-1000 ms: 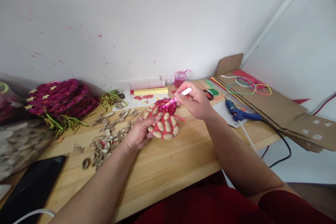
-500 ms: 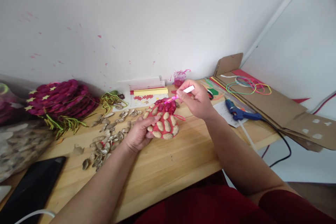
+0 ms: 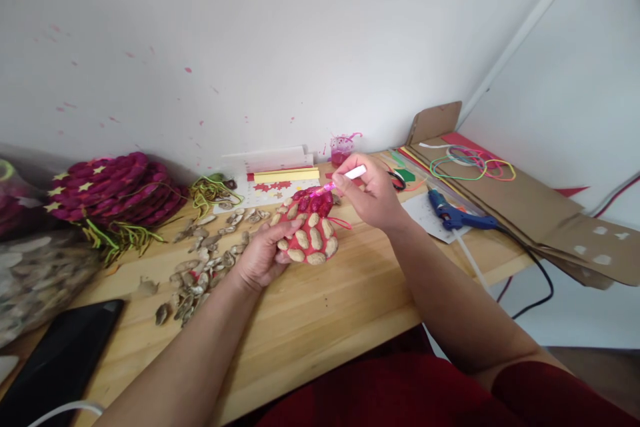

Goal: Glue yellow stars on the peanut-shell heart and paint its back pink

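Note:
My left hand (image 3: 265,253) grips the left edge of a red piece covered with peanut shells (image 3: 315,238), thumb on top. Its far end carries shells painted shiny magenta (image 3: 314,202); the nearer shells are bare tan. A red loop (image 3: 341,223) sticks out at its right side. Between the fingers of my right hand (image 3: 373,193) is a paintbrush (image 3: 355,173) with a white handle. The brush's pink, wet-looking tip rests on or just over the magenta shells. Behind the hands stands a clear cup of magenta paint (image 3: 341,150).
Loose peanut shells (image 3: 200,270) lie left of my hands. A stack of magenta shell pieces (image 3: 120,190), a bag of shells (image 3: 40,280) and a black phone-like slab (image 3: 60,360) are farther left. On the right are a blue glue gun (image 3: 455,215), cardboard (image 3: 530,213) and scissors (image 3: 397,180).
The brush and my right hand have shifted very slightly left, with the tip still at the magenta shells. The piece in my left hand has barely moved.

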### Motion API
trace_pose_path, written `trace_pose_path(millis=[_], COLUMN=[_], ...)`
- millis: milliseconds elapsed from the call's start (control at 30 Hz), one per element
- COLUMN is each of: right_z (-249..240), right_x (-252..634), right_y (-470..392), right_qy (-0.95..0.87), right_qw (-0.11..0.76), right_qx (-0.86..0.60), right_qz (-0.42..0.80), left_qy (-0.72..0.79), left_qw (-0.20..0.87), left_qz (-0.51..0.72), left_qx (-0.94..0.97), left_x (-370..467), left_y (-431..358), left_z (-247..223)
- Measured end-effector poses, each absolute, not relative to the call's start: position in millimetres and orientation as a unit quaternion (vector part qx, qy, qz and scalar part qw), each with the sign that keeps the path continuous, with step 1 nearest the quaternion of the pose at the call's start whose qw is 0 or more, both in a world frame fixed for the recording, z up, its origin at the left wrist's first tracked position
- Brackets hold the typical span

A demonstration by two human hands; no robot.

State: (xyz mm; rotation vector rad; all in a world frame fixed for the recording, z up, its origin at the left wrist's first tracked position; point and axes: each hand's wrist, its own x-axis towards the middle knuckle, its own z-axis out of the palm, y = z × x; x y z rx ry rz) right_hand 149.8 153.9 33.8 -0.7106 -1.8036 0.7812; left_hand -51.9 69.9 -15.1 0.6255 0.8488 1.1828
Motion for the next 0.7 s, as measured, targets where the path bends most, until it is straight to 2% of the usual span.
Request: trace_pose_path(millis=[567,700], right_z=[31.6,31.5], right_x=[149.8,149.6], right_y=[153.4,153.6], right_qy=[-0.751,-0.747], right_qw=[0.488,0.509], right_qx=[-0.271,-0.294], right_qz=[0.352,0.309], left_qy=[0.379,0.372], left_qw=[0.705,0.704], left_qz=[0.530,0.530], left_qx=[0.280,0.291], left_x=[-51.9,-52.4], left_y=[70.4,70.4], left_z=[-14.4,-15.2])
